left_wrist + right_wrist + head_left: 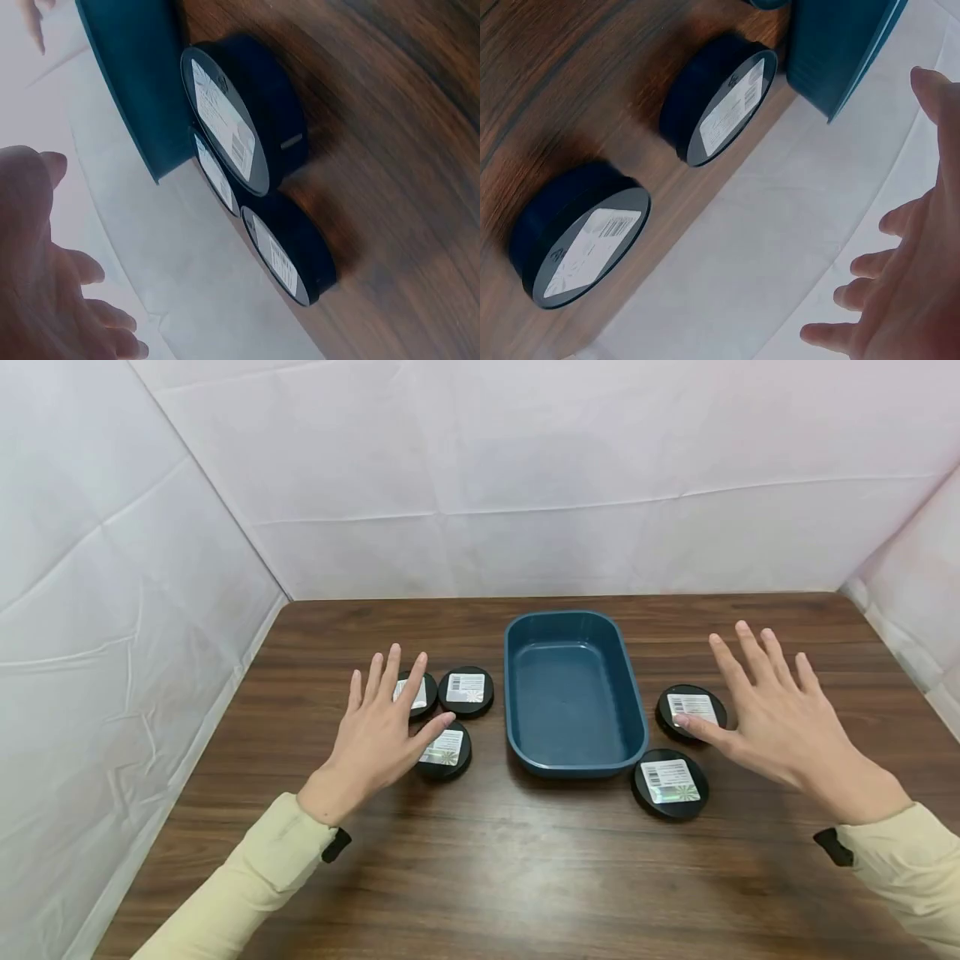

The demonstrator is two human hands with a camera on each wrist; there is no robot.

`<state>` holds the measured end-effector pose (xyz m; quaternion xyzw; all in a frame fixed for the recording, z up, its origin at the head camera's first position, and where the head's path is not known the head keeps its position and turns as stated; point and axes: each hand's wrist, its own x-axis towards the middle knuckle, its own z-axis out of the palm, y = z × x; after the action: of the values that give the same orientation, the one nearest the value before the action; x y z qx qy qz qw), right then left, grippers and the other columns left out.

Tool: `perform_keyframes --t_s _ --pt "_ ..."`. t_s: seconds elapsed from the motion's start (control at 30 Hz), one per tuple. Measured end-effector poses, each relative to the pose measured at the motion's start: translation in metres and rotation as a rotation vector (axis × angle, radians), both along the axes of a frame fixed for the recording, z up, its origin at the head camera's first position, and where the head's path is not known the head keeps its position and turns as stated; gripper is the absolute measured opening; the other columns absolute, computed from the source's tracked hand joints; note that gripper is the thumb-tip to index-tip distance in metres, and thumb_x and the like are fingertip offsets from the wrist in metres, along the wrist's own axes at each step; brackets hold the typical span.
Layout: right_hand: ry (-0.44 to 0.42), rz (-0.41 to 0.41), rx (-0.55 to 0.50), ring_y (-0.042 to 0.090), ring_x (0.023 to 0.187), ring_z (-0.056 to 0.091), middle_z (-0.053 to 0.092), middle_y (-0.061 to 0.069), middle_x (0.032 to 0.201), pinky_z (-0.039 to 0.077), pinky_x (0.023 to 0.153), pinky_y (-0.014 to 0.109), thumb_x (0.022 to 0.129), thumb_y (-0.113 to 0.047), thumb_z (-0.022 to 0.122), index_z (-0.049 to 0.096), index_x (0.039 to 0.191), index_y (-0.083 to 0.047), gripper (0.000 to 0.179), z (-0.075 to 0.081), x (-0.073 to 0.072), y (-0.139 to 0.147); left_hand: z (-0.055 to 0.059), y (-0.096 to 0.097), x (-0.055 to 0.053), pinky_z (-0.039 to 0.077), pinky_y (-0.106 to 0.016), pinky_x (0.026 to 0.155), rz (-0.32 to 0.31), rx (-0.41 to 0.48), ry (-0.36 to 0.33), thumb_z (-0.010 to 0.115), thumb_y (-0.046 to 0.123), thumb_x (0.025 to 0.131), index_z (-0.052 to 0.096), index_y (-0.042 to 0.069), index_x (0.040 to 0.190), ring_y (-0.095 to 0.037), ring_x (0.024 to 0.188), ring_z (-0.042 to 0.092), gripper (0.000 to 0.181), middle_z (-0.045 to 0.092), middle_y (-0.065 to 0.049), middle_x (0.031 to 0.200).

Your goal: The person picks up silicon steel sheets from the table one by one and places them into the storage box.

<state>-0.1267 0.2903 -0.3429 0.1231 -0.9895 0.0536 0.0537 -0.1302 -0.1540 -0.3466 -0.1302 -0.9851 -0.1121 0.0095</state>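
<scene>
My left hand (375,731) hovers with spread fingers over a cluster of three round black containers, holding nothing. One container (467,692) lies nearest the bin, another (447,753) is partly under my thumb's outline, and the third is half covered by my fingers. Each carries a white label with a barcode. On the other side, my right hand (787,727) is spread in the air beside two more such containers, one (686,703) behind the thumb and one (670,785) closer to me. Between the hands stands a blue rectangular bin (576,771) with nothing in it.
The brown wooden table (480,877) reaches back to a white cloth wall (525,485). More white cloth (112,652) hangs along the left side and the right side. The right-hand container near me sits close to the bin's front right corner.
</scene>
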Motion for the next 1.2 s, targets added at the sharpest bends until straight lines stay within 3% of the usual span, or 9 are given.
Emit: perform_keyframes --t_s 0.5,0.7,1.0,1.2 --pt "-0.010 0.038 -0.061 0.047 0.153 0.014 0.004 0.023 0.168 0.019 0.115 0.069 0.090 -0.062 0.064 0.007 0.163 -0.011 0.106 -0.008 0.002 -0.009 -0.008 0.020 0.002 0.007 -0.055 0.126 -0.019 0.040 -0.036 0.045 0.066 0.098 0.009 0.023 0.163 -0.036 0.157 0.004 0.086 0.000 -0.014 0.170" --pt "-0.021 0.015 -0.063 0.046 0.152 0.018 0.003 0.021 0.169 0.025 0.109 0.069 0.089 -0.064 0.063 0.002 0.163 -0.013 0.108 -0.009 0.004 -0.011 -0.009 0.026 0.001 0.016 -0.052 0.126 -0.040 0.060 -0.049 0.044 0.065 0.099 0.008 0.022 0.163 -0.039 0.156 0.012 0.085 0.002 -0.015 0.170" --pt "-0.070 0.037 -0.070 0.047 0.150 0.022 0.006 0.022 0.168 0.027 0.106 0.073 0.087 -0.066 0.066 0.003 0.163 -0.012 0.112 -0.012 0.008 -0.013 -0.015 0.032 0.002 0.020 -0.053 0.124 -0.026 0.145 -0.104 0.044 0.064 0.100 0.005 0.025 0.163 -0.038 0.156 0.013 0.084 0.003 -0.012 0.170" --pt "-0.066 0.036 -0.068 0.056 0.138 0.035 0.014 0.025 0.166 0.035 0.098 0.074 0.084 -0.066 0.069 0.007 0.163 -0.012 0.114 -0.014 0.011 -0.015 -0.020 0.037 0.002 0.023 -0.055 0.123 -0.013 0.195 -0.125 0.043 0.065 0.100 0.004 0.028 0.162 -0.037 0.156 0.012 0.082 0.004 -0.009 0.171"
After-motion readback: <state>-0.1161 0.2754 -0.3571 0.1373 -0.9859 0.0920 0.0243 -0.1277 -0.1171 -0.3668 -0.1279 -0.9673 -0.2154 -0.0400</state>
